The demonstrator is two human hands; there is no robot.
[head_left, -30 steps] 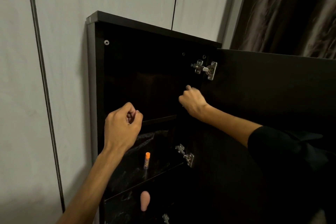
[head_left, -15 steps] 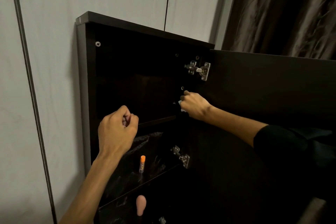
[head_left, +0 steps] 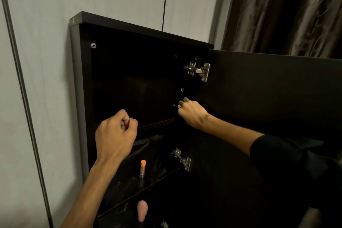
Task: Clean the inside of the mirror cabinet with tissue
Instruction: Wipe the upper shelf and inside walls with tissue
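Mirror cabinet [head_left: 129,83], frame centre, door open. Right hand [head_left: 192,113] is pinching tissue [head_left: 179,106] against the inner right wall. Left hand [head_left: 116,135] is hovering fisted, holding nothing. Risk: tissue snagging on the upper hinge [head_left: 199,70] and tearing.

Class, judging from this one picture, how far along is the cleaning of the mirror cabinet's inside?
Done: the door is open. In hand: the right hand holds a scrap of white tissue at the right inner wall of the top compartment; the left hand is fisted, holding nothing visible. Left: the lower shelves look untouched, with the orange-capped tube and a pink object on them.
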